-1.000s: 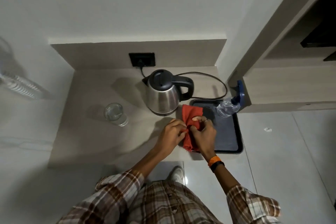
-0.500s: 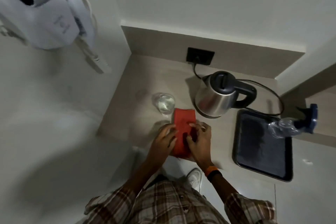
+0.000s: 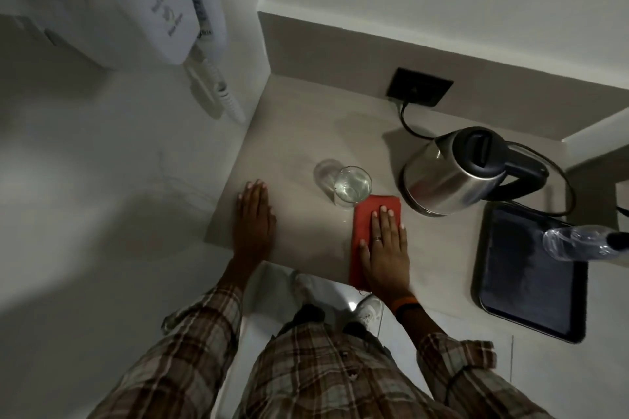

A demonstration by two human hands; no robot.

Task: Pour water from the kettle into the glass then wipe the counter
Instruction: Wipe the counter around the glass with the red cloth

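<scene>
A folded red cloth (image 3: 363, 221) lies on the beige counter (image 3: 306, 133), its far end touching the base of a clear glass (image 3: 352, 185) with water in it. My right hand (image 3: 386, 245) presses flat on the cloth, fingers straight. My left hand (image 3: 254, 214) rests flat and empty on the counter near the left wall. The steel kettle (image 3: 449, 177) with its black lid and handle stands upright to the right of the glass, its cord running to the wall socket (image 3: 419, 87).
A dark tray (image 3: 510, 292) sits at the right with a plastic spray bottle (image 3: 578, 243) lying across it. A white wall-mounted hair dryer (image 3: 163, 10) hangs at upper left. The counter's front edge runs just under my wrists.
My hands have parted: the left one let go of the cloth and moved left onto the bare counter. The right one now flattens the cloth beside the glass. My head has turned left.
</scene>
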